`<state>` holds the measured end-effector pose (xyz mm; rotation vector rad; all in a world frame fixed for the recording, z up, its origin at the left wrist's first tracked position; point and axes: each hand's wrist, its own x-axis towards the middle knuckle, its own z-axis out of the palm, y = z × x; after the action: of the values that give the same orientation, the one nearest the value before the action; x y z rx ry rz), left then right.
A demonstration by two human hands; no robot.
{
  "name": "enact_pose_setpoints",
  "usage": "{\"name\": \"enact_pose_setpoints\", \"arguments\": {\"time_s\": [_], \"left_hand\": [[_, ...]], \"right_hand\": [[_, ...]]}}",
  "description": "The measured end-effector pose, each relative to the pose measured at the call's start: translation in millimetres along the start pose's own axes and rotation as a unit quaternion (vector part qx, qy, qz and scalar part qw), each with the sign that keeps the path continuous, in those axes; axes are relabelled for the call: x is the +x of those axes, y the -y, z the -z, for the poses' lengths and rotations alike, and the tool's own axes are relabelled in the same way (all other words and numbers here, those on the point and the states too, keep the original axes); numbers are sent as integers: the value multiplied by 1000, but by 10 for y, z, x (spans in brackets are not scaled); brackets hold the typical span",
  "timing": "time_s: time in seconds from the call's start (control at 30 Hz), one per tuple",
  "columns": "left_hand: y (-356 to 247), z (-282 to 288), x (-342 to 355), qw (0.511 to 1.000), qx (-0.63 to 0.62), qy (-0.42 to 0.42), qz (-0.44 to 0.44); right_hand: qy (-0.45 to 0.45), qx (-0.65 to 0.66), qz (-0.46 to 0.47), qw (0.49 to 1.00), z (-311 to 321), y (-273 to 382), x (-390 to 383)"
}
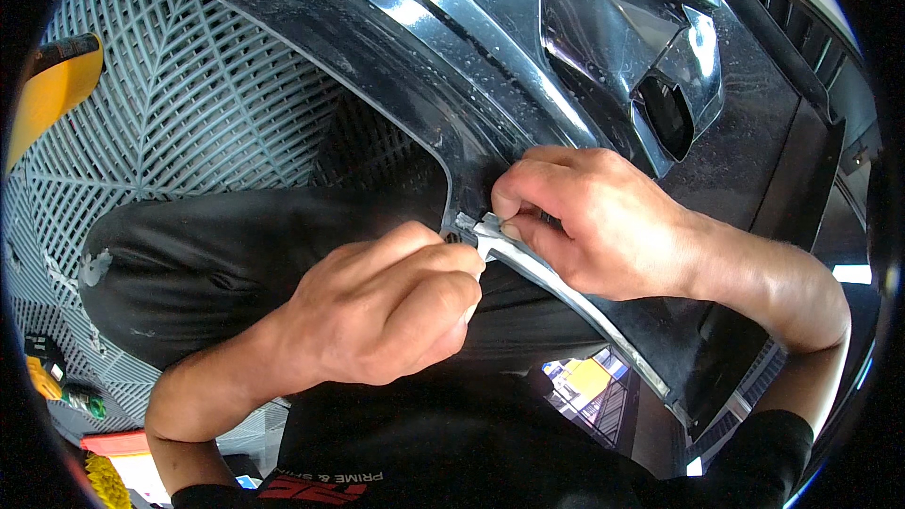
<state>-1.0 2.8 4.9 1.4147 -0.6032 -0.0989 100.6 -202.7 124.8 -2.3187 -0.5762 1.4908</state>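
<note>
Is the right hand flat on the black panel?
No, the right hand is curled, its thumb and forefinger at the pale strip.

A black short-sleeved shirt with red and white print is worn with pale-smudged black trousers.

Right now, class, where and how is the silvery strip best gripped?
Likely pinch the silvery strip by its upper tab, coming from the right, as the right hand does; the tab juts out, while the rest lies along the dark panel.
</note>
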Motion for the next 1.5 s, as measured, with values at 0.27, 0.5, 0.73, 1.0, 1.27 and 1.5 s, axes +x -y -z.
{"name": "enact_pose_setpoints", "arguments": {"time_s": [0.27,0.5,0.73,1.0,1.27,1.5], "left_hand": [[5,3,2,1000,-1,-4,1],[32,22,38,1000,-13,-4,7],[34,2,-1,1000,-14,-3,0],[48,0,-15,1000,-16,0,3],[41,3,5,1000,-13,-3,9],[39,4,14,1000,-16,-8,9]], "right_hand": [[67,-63,-34,995,111,97,-47],[26,35,-37,998,170,-17,-8],[7,24,-6,1000,63,-30,5],[-16,0,9,1000,22,-29,18],[9,1,2,1000,80,-41,2],[40,5,-36,999,112,-33,-31]]}}
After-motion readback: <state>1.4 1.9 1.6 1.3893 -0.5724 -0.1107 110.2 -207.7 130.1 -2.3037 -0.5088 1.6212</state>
